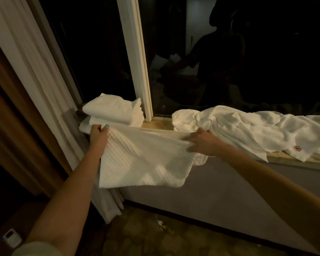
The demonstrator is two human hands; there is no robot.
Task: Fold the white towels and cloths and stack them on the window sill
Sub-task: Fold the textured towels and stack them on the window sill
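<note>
White waffle-weave cloth [146, 159] stretched betw both hands, hanging over window sill [155, 124] edge, left hand [98, 134] pinching its top-left corner, right hand [203, 142] gripping right edge, folded stack [113, 110] on sill at left, rumpled white towel pile [248, 128] w/ red logo at right.

Both forearms are bare from wrist to elbow. The left hand [98, 134] has pale mint-green polish on the thumbnail, and the right hand [201, 143] shows the same polish on one fingertip. A light, pale sleeve edge [37, 249] sits just below the left forearm.
</note>
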